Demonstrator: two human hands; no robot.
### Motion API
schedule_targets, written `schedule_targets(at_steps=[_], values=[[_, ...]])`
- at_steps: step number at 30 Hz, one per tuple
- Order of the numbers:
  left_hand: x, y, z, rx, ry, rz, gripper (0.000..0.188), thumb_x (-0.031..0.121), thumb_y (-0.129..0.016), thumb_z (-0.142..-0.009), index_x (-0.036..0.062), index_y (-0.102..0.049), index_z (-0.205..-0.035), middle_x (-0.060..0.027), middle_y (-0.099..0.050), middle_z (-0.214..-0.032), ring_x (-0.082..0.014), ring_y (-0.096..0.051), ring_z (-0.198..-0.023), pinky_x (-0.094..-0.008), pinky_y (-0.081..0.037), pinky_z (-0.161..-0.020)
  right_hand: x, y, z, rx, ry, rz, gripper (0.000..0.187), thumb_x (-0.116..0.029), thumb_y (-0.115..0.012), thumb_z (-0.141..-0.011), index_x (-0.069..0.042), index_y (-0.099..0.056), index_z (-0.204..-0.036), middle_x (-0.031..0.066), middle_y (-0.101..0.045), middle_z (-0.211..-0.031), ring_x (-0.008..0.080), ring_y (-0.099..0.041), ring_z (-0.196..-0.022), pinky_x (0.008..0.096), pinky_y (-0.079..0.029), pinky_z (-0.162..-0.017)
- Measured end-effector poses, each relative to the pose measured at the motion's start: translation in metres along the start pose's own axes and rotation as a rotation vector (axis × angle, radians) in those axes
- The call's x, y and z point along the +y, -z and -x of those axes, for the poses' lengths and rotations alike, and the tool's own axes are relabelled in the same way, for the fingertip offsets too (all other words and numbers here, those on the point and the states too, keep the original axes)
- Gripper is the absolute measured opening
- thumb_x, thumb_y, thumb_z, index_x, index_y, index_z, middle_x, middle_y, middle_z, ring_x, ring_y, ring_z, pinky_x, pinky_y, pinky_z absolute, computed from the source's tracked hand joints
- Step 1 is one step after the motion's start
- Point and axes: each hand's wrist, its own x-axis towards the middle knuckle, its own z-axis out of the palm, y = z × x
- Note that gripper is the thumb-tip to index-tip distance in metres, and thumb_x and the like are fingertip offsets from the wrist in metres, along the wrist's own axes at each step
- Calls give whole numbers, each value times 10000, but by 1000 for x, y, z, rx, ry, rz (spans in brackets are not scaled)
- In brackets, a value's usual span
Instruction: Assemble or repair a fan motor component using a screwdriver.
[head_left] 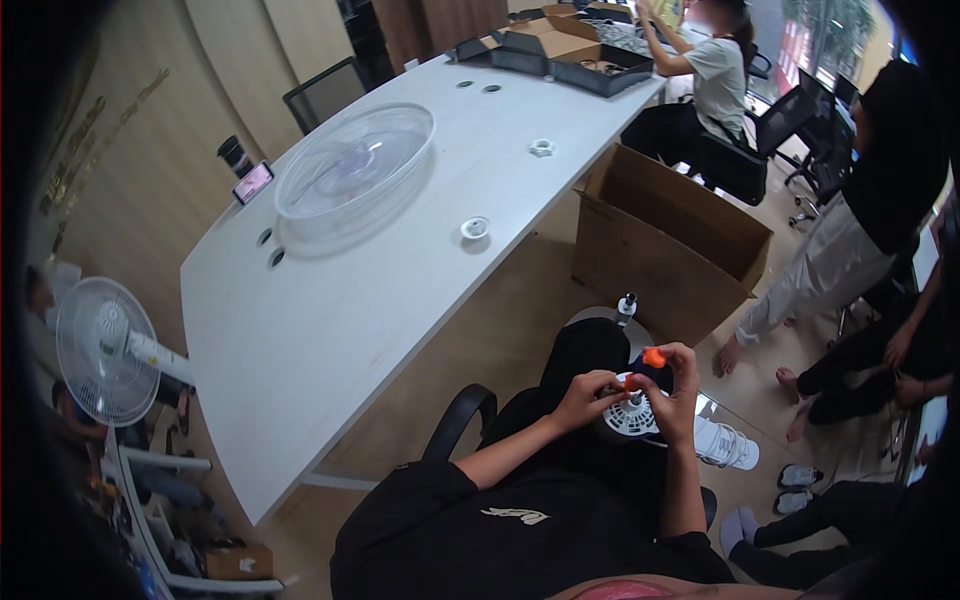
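Both grips closed: left hand (585, 398) on white fan motor (630, 415), right hand (678, 395) holding orange-handled screwdriver (652, 358).

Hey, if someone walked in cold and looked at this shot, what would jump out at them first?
Probably the big clear plastic fan guard lying on the long white table, upper left of centre. Next, low and right of centre, the left hand and right hand work at a white fan motor housing with an orange-handled tool. An open cardboard box stands on the floor beyond.
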Motion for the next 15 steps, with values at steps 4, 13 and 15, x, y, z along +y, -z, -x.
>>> schedule_targets(at_steps=[4, 13, 15], values=[[32, 41, -29, -121, -265, -130, 354, 175, -812, -836, 28, -697, -1136, -138, -710, -1146, -286, -682, -1073, -391, -532, -934, 10, 12, 7, 27, -49, -295, 483, 26, -727, -858, -43, -538, -1297, 140, -625, -1222, 233, -625, -1122, 377, -496, -1004], [85, 266, -109, 334, -109, -740, 410, 288, -779, -865, 32, -689, -1172, -164, -697, -1206, -318, -647, -1156, -404, -489, -1013, 23, 70, -7, 520, -185, -662, 493, -267, -484, -1073, -64, -367, -1508, 77, -551, -1129, 84, -537, -717, 213, -437, -459], [77, 338, -122, 416, -74, -1040, 436, 310, -783, -861, 33, -690, -1185, -167, -694, -1211, -351, -638, -1161, -415, -476, -1033, 40, 82, 1, 454, -340, -631, 477, -234, -516, -1067, -79, -386, -1499, 44, -555, -1090, 48, -480, -603, 182, -369, -385]])
